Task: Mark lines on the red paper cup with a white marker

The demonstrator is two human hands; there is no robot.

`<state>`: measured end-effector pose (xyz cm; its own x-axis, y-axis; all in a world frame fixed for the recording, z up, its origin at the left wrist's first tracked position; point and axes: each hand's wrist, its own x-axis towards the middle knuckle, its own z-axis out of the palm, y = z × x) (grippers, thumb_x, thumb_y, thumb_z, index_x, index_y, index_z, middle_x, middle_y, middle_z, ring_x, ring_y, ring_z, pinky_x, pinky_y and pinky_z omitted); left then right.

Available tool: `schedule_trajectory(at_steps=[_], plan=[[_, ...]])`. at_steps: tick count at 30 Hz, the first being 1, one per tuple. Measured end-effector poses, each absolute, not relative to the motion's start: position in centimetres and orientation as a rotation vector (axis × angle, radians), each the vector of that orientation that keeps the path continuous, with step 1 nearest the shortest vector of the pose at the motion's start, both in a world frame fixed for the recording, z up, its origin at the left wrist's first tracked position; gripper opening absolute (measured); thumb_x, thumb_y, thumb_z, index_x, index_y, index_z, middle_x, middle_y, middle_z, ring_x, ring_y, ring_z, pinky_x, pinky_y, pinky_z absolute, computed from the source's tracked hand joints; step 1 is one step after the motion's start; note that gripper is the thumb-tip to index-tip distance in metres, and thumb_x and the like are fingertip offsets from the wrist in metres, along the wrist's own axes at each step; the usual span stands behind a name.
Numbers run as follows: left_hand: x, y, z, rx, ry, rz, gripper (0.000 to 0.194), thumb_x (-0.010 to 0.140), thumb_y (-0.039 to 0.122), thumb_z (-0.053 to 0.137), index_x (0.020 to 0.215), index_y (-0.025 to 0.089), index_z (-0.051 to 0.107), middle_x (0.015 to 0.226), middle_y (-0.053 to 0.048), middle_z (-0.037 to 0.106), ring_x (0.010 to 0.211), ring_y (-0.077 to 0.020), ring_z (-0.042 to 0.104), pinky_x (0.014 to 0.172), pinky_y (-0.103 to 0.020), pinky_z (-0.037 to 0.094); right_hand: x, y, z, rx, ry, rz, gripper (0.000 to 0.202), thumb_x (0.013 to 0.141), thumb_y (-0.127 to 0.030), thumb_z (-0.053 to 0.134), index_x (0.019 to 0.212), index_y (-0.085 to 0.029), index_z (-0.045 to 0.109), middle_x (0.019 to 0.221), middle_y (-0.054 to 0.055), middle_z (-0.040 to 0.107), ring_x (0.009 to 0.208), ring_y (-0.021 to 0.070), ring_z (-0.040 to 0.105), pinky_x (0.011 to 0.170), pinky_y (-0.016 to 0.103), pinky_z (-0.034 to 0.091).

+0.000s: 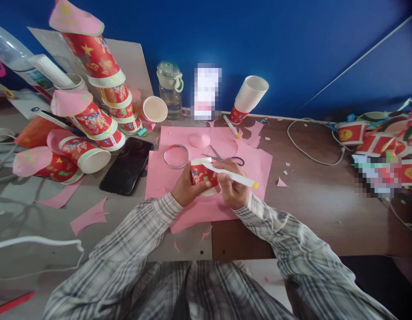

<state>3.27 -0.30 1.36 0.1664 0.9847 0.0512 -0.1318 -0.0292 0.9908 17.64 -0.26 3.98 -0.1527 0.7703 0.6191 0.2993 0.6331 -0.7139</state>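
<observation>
My left hand (pixel 186 186) is wrapped round a red printed paper cup (pixel 200 174), which is held upside down above the pink paper (pixel 159 182). In my right hand (pixel 233 186) is a white marker (pixel 237 178) with a yellow end, its tip at the cup's upper edge. My right fingertips come close to the cup's side; whether they touch it I cannot tell. Just behind the hands lie dark-handled scissors (pixel 216 153), partly hidden. A round clear ring-shaped roll (pixel 176 156) and a small pink paper cone (pixel 199 140) rest on the paper.
Stacked red cups with pink cone tops (pixel 96 58) stand at the left, beside a black phone (pixel 126 166). A water bottle (pixel 170 91), a lit blurred screen (pixel 206 91) and a cup stack (pixel 247 98) line the blue wall. Cup crafts (pixel 379 138) and a cable (pixel 312 160) are right.
</observation>
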Motion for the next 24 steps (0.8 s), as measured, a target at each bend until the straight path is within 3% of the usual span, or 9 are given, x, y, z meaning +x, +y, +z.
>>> schedule_trajectory(at_steps=[8,12,24], plan=[[3.33,-0.35,1.47,1.214,0.920,1.186,0.067,0.058,0.054,0.072,0.105,0.013,0.047,0.095,-0.007,0.058,0.085,-0.0179,0.054,0.075,-0.032,0.047,17.73,-0.32,4.00,-0.881,-1.720,0.548,0.020,0.088,-0.029,0.040,0.095,-0.020,0.057,0.082,0.006,0.061,0.078,0.0212,0.061,0.073,0.041,0.050],[3.43,-0.41,1.49,1.173,0.911,1.188,0.069,0.056,0.054,0.074,0.104,0.012,0.047,0.097,-0.008,0.058,0.085,-0.0185,0.054,0.074,-0.032,0.048,17.81,-0.37,3.96,-0.878,-1.662,0.635,0.021,0.089,-0.032,0.039,0.094,-0.022,0.056,0.075,0.004,0.058,0.081,0.0210,0.061,0.079,0.041,0.049],[3.40,-0.36,1.32,1.163,0.914,1.182,0.067,0.056,0.054,0.074,0.101,0.013,0.046,0.090,-0.005,0.057,0.077,-0.0149,0.052,0.068,-0.028,0.046,17.84,0.04,4.09,-0.952,-1.640,0.587,0.026,0.089,-0.038,0.038,0.094,-0.020,0.057,0.071,0.003,0.055,0.073,0.0200,0.058,0.069,0.038,0.049]])
